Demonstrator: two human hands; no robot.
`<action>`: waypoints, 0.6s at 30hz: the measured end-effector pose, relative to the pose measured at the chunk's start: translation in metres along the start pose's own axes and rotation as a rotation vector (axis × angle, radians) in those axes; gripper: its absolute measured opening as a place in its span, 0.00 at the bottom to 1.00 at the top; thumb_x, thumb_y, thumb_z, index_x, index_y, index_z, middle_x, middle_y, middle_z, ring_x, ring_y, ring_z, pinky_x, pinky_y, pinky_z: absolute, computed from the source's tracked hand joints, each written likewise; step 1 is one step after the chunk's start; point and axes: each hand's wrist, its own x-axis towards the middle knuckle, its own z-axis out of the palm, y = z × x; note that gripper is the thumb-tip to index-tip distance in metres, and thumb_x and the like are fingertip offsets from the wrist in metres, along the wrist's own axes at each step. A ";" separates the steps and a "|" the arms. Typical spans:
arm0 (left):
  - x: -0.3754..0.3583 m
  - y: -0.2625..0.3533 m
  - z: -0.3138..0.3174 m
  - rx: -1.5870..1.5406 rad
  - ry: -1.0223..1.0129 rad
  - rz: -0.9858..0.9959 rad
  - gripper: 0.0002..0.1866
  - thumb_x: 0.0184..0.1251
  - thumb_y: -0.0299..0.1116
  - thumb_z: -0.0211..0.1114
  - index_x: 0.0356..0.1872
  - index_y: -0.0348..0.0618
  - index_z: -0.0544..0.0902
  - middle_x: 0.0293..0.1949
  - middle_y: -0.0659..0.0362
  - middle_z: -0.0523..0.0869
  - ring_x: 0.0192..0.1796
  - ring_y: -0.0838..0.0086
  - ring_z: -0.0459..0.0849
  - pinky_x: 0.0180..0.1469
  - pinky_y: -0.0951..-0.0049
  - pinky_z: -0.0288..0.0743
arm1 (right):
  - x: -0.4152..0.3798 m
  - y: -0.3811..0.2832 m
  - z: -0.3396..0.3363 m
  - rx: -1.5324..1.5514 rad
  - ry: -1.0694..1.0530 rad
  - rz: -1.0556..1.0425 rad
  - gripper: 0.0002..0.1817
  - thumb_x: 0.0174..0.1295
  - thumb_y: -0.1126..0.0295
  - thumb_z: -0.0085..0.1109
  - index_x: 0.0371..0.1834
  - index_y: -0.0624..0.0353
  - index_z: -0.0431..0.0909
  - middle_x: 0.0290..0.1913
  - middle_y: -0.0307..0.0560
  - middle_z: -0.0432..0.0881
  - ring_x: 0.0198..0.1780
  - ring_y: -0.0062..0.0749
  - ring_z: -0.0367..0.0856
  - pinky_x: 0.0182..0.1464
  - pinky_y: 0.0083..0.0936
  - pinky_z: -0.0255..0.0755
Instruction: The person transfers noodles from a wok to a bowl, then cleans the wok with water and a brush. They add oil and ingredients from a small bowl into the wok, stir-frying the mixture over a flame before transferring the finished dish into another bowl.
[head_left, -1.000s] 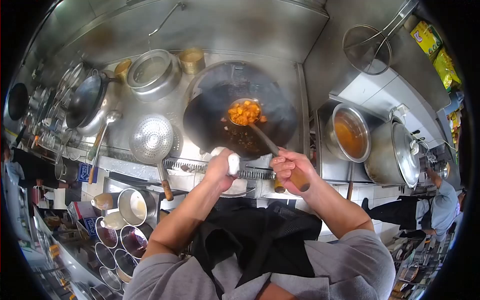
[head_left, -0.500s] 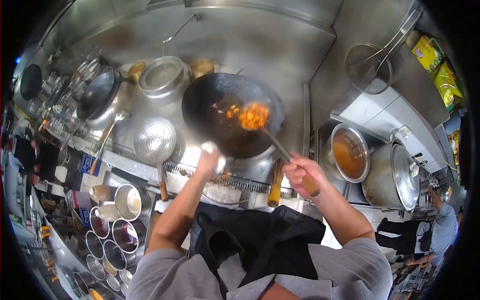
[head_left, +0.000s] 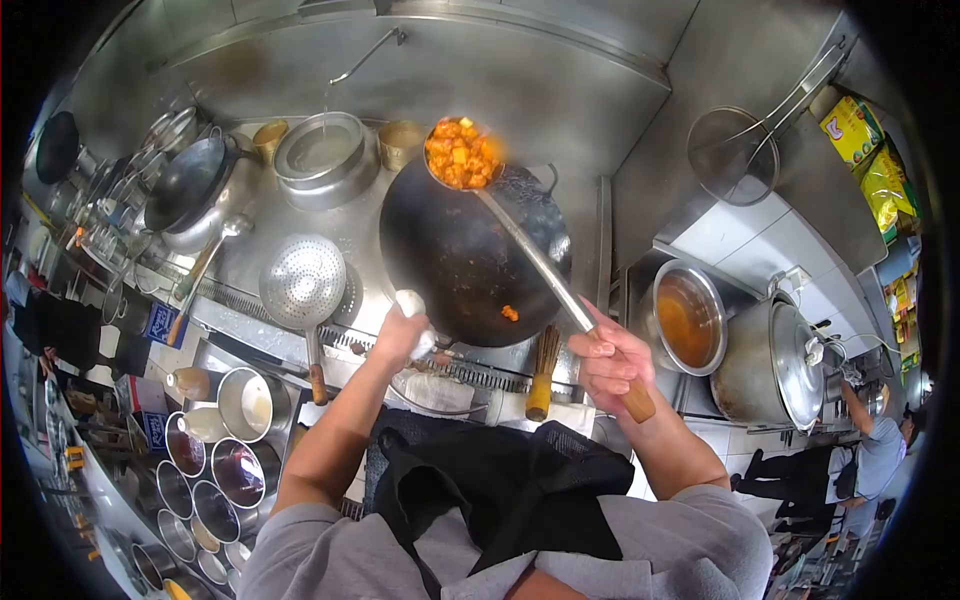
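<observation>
My right hand (head_left: pixel 612 362) is wrapped round the wooden-handled end of a long metal ladle (head_left: pixel 535 255). Its bowl hangs over the far rim of a black wok (head_left: pixel 450 260), heaped with glossy orange-red diced food (head_left: pixel 465 155) with some yellow pieces. One small orange piece (head_left: pixel 510 313) lies low on the wok's near side; otherwise mostly bare dark metal shows. Closed at the wok's near-left edge, my left hand (head_left: pixel 400 335) grips a white cloth (head_left: pixel 412 303). Whether a wok handle lies under the cloth is hidden.
A perforated skimmer (head_left: pixel 303 280) lies left of the wok, and a bamboo brush (head_left: pixel 541 375) near its front. Right are a bowl of orange-brown liquid (head_left: pixel 690 315) and a lidded pot (head_left: pixel 765 350). Several metal containers (head_left: pixel 240 470) stand lower left. Another person (head_left: pixel 860 460) works far right.
The ladle has risen from inside the wok to above its far rim, carrying the diced food. The wok has tilted, and its far loop handle now shows. My left hand stays on the cloth.
</observation>
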 end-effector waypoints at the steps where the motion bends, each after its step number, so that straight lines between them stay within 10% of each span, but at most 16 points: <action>1: -0.006 -0.003 0.003 0.004 -0.001 -0.015 0.16 0.60 0.25 0.58 0.50 0.34 0.74 0.36 0.53 0.81 0.34 0.63 0.82 0.36 0.63 0.78 | -0.002 0.005 -0.004 -0.001 -0.069 -0.015 0.31 0.75 0.75 0.39 0.80 0.54 0.48 0.34 0.43 0.67 0.19 0.14 0.71 0.19 0.19 0.73; 9: 0.021 -0.007 0.050 -0.400 -0.117 -0.467 0.06 0.68 0.36 0.57 0.41 0.48 0.74 0.28 0.59 0.79 0.26 0.69 0.79 0.20 0.62 0.68 | -0.020 0.019 -0.030 -0.031 0.148 -0.083 0.29 0.74 0.75 0.41 0.78 0.55 0.53 0.33 0.41 0.67 0.17 0.14 0.69 0.18 0.17 0.71; 12: 0.011 -0.013 0.056 -0.430 0.028 -0.232 0.08 0.68 0.35 0.55 0.45 0.47 0.73 0.30 0.58 0.79 0.24 0.66 0.79 0.17 0.66 0.66 | -0.026 0.018 -0.031 -0.013 0.206 -0.136 0.27 0.74 0.74 0.43 0.76 0.56 0.58 0.33 0.41 0.67 0.19 0.14 0.70 0.19 0.17 0.71; 17: 0.028 -0.016 0.003 -0.289 -0.094 -0.470 0.16 0.66 0.29 0.58 0.53 0.38 0.71 0.35 0.51 0.81 0.30 0.65 0.83 0.24 0.54 0.80 | -0.034 0.026 -0.037 -0.005 0.277 -0.113 0.25 0.73 0.74 0.43 0.74 0.53 0.61 0.34 0.41 0.67 0.20 0.15 0.70 0.20 0.17 0.70; 18: 0.033 -0.038 0.003 -0.158 -0.047 -0.171 0.19 0.65 0.28 0.58 0.55 0.38 0.67 0.36 0.50 0.81 0.31 0.63 0.84 0.23 0.50 0.79 | -0.036 0.027 -0.041 0.004 0.336 -0.104 0.24 0.74 0.74 0.43 0.73 0.52 0.62 0.34 0.41 0.67 0.21 0.14 0.69 0.21 0.17 0.69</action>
